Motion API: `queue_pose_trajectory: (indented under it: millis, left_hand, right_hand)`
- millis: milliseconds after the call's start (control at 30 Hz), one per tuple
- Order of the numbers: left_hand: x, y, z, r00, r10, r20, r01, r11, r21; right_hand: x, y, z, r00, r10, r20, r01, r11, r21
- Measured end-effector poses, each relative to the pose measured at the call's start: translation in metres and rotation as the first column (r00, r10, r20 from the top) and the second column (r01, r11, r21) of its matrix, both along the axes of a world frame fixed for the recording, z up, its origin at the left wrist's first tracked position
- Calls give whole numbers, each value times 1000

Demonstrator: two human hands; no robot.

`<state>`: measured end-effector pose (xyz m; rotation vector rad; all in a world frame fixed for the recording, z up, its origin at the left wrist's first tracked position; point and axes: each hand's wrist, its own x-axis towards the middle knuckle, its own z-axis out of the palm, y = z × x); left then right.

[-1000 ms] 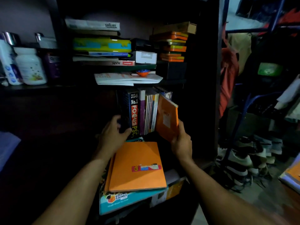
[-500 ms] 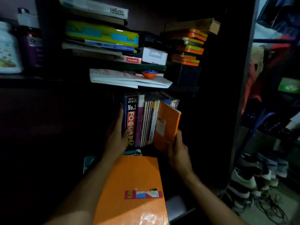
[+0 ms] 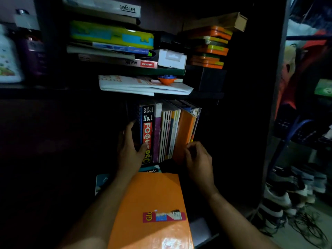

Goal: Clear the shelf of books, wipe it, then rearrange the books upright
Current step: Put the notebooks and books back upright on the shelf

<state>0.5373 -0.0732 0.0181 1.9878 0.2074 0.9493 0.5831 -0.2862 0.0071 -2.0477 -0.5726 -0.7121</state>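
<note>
In the head view, a dim dark shelf unit (image 3: 206, 95) fills the middle of the frame, and a row of upright books (image 3: 167, 132) is seen standing in its lower compartment, just below centre. At the left end of the row a thick black book (image 3: 147, 130) with "2013-14", "No.1" and red lettering on its spine is held by the left hand (image 3: 130, 150): the fingers are laid flat along the book's hidden left side and the thumb is pressed across the lower spine, so the book is gripped between them. Next to it a purple spine and several thin pale spines are packed together. Toward the right end of the row an orange notebook (image 3: 184, 133) is stood nearly upright, leaning slightly against its neighbours. The right hand (image 3: 198, 159) is placed at the notebook's lower right edge with its fingers curled; whether they pinch the cover or only touch it cannot be told. In the lower centre of the frame a large orange book (image 3: 152, 203) with a red label is laid flat on a pile, between the two forearms. On the shelf above, in the upper centre, flat stacks of books (image 3: 111, 36), a white box (image 3: 172, 58) and orange tins (image 3: 210, 45) are seen. At the far left white bottles (image 3: 9, 56) are stood, and shoes (image 3: 287, 194) are lined up at the lower right.
</note>
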Motion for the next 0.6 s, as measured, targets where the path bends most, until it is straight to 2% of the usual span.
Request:
queue_pose_trajectory:
  millis: [200,400,500,600]
  left_hand:
    - [-3,-1,3,1000,16,-14,-16,1000,4]
    - [-4,-4,3,997,-38,-67,37,999,-5]
    - [-5,-9,5,992,-46,-118,43,999,-30]
    - [-7,-10,7,996,-21,-87,19,999,-28]
  right_hand:
    - [5,7,-1,989,117,-85,-137,949,-284]
    - [8,9,2,924,205,-323,-281,937,-207]
    - [5,11,5,904,217,-369,-322,913,-252]
    - [3,7,8,881,254,-399,-376,888,-265]
